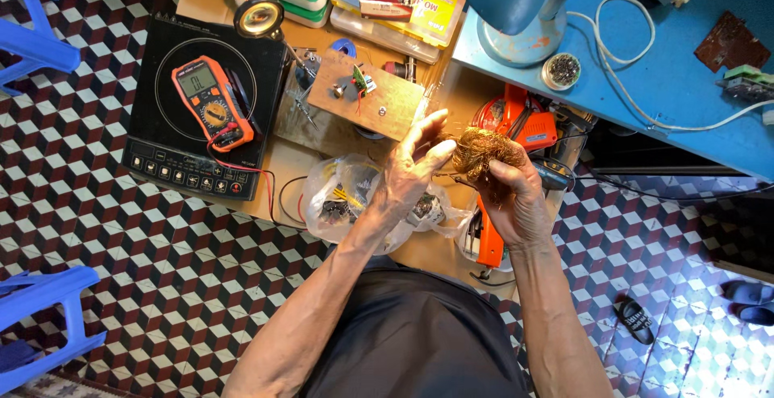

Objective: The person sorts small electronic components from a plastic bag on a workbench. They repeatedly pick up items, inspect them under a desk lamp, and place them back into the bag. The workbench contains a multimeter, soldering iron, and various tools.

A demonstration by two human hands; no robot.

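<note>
My right hand [516,196] grips a ball of brass-coloured wire wool [482,152] above a low wooden board [282,180]. My left hand [411,168] is just left of the ball, fingers spread, thumb and fingertips touching its edge. A thin dark rod pokes out between the two hands at the ball's lower side; which hand holds it is unclear. Below the hands lie clear plastic bags of small parts [343,196].
An orange multimeter [211,101] lies on a black induction cooktop [201,108] at left. A wooden plate with components [367,95], an orange tool [524,128], boxes at the top, a blue table [669,75] with a lamp base [520,43], and blue plastic chairs [40,309] surround the spot.
</note>
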